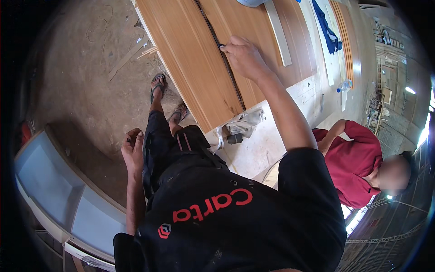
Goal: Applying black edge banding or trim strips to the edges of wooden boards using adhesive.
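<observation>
My right hand (244,56) reaches out over a wood-grain panel (181,54). Its fingers are pinched on a small dark item (221,46), too little of which shows to name. The pinch rests at a dark groove (233,84) that runs lengthwise between the panel's boards. Down by my left thigh hangs my left hand (132,152), away from the panel. Its fingers are curled in, with dark marks around the fingertips; whether they hold something I cannot make out.
A pale strip (278,34) lies on the panel's far side. Grey cloth (244,123) and a dark block (234,138) sit by its near end. A bottle (344,86) lies to the right. A co-worker in red (353,158) is at right; a pale open cabinet (63,181) stands left.
</observation>
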### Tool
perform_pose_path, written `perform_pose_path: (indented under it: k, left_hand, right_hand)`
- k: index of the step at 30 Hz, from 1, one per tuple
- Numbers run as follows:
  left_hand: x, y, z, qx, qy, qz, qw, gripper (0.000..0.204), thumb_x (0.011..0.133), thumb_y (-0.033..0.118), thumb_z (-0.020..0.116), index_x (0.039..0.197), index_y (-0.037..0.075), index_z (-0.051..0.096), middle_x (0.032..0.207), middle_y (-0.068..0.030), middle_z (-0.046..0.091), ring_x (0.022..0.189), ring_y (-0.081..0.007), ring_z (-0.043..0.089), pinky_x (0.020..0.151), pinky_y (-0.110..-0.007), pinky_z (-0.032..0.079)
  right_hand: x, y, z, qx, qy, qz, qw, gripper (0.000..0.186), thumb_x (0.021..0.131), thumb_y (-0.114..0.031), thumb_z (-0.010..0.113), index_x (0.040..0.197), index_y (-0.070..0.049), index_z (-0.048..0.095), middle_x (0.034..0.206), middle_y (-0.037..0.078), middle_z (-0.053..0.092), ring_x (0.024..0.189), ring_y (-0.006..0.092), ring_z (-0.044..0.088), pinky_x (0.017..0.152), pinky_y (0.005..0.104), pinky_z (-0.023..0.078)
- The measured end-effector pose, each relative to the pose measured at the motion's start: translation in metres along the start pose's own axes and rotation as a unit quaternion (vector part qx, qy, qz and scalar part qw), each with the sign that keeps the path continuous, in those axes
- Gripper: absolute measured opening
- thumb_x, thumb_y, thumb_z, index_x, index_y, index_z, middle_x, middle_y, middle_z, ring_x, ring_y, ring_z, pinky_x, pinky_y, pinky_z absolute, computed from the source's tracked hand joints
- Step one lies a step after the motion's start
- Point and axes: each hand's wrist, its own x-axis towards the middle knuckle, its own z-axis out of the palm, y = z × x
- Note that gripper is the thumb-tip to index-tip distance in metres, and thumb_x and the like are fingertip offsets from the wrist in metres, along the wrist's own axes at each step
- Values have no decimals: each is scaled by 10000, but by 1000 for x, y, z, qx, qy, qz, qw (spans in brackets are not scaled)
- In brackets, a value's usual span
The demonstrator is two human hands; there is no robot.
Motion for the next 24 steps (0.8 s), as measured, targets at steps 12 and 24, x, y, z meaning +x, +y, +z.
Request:
perform_pose_path:
  k: [12,24]
  left_hand:
    - [-3,-5,4,-1,-7,18,1000,271,1021,158,627,1200,-43,657,1066,-118,698,958,-170,627,895,-280,485]
    - [-3,-17,9,19,-33,29,999,300,1024,205,647,1215,-26,664,1074,-100,692,968,-173,620,902,-301,484]
  right_hand:
    - [-39,-11,-1,-5,-21,29,999,183,897,-11,628,1021,-44,758,968,46,591,965,253,624,955,381,505]
    - [-90,-14,7,7,-22,44,999,185,864,-18,647,1011,-54,754,982,23,590,948,239,618,964,375,498]
